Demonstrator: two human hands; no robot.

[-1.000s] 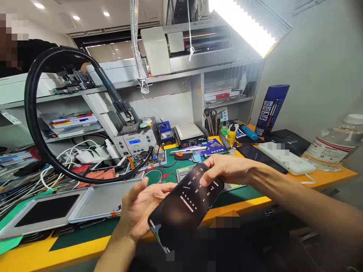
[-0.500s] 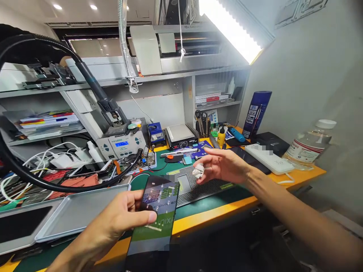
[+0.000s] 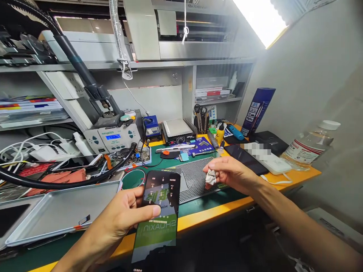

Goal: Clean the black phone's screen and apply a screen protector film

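Observation:
A black smartphone [image 3: 160, 226] is in my left hand [image 3: 126, 211], thumb lying across its lit screen. Upside-down keypad digits and a green reflection show on the glass. My right hand [image 3: 229, 173] pinches a crumpled white tissue [image 3: 210, 177] between thumb and fingers, to the right of the phone and apart from it. Beneath the tissue lies a grey perforated metal plate [image 3: 193, 172] on the green mat [image 3: 195, 207].
At left stand a hot air station [image 3: 113, 138] with a black hose and a shallow metal tray [image 3: 68, 211]. A small heating plate [image 3: 178, 132] is at the back. On the right are a dark phone [image 3: 246, 158], a white power bank [image 3: 266, 158] and a large clear bottle [image 3: 309, 147].
My right hand has moved slightly right and down, its fingers now closed more tightly around the tissue. The phone has turned a little more upright, and the camera view has shifted.

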